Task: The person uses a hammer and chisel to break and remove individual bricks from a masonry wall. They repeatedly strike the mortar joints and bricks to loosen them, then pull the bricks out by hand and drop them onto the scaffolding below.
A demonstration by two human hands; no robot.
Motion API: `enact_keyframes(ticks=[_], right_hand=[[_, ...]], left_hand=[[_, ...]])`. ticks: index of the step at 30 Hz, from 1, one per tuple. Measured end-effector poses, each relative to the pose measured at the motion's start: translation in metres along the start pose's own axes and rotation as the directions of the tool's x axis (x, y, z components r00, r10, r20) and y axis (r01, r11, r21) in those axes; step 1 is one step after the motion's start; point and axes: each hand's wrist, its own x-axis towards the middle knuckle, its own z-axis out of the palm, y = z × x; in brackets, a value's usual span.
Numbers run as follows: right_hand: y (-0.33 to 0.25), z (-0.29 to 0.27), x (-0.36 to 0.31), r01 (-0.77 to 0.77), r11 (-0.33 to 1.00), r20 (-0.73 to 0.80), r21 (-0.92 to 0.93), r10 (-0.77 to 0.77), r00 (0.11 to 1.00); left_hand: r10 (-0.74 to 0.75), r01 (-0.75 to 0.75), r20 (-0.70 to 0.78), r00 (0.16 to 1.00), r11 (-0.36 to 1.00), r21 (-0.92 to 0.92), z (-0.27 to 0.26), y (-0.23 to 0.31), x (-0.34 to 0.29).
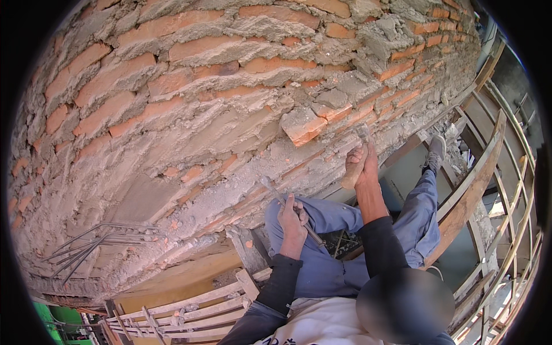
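Observation:
My left hand (pixel 293 219) is closed around a long metal chisel (pixel 313 234), held at a slant in front of my bent knee. The chisel's upper end points at the rough mortar ledge (pixel 230 192) along the foot of the wall. Up and to the right, my right hand (pixel 363 161) grips a short wooden-handled hammer (pixel 352 175), with its greyish head close to the wall. Two loose-edged bricks (pixel 305 125) jut out of the wall just left of that hand. Fingers partly cover both tools.
A brick wall (pixel 195 75) with rough mortar fills the upper left. Bent steel bars (pixel 95 244) stick out at the lower left. Wooden slats (pixel 195 310) and a curved plank (pixel 468 192) form scaffolding around me. My shoe (pixel 438 146) rests by rubble at the right.

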Motion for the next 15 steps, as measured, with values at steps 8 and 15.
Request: enact_keyframes(ticks=[8, 15], right_hand=[[0.000, 0.006, 0.002, 0.064, 0.958, 0.083, -0.278, -0.042, 0.996], [-0.003, 0.023, -0.005, 0.149, 0.869, 0.051, -0.472, -0.142, 0.989]], left_hand=[[0.128, -0.130, 0.081, 0.989, 0.991, 0.025, 0.061, 0.037, 0.027], [0.202, -0.186, 0.058, 0.978, 0.960, -0.212, 0.132, 0.044, 0.042]])
